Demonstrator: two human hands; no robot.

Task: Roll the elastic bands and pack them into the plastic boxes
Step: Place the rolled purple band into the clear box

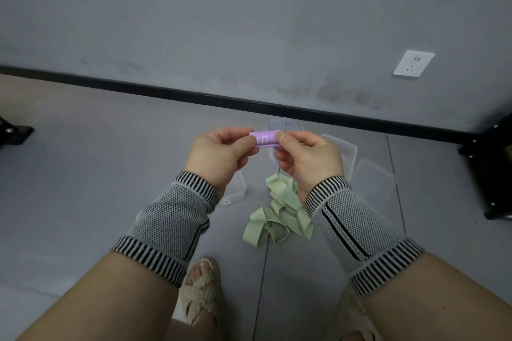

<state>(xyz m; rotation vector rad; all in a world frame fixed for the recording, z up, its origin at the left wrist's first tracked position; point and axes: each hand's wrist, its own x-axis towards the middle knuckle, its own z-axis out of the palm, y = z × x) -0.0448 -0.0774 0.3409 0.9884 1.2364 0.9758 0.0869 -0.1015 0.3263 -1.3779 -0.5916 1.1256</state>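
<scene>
Grey wall [249, 22] fills the upper half of the view, with a white socket [413, 63] set low on it at the right and a black skirting strip [194, 97] running along its foot. Below that lies a pale grey tiled floor [97, 174], with black frame feet [487, 174] at the right edge and another dark foot at the far left.

Several clear plastic boxes [374, 183] sit on the floor just beyond the hands; at least 3 show, 1 partly hidden under the left wrist, and whether any already holds a band cannot be told. Near them, between the wrists, a loose tangle of green elastic bands [277, 216] lies on the tiles, not yet rolled.

Held up above the boxes is a purple elastic band [264, 140], already wound into a short flat roll with white print showing. The left hand [221, 152] pinches its left end between thumb and curled fingers; the right hand [307, 155] pinches the right end the same way.

Such a band is probably light, soft and springy, so the roll would likely uncoil if released. Gripping across both ends, squeezing the layers flat, seems the safest hold until it drops into a box.
</scene>
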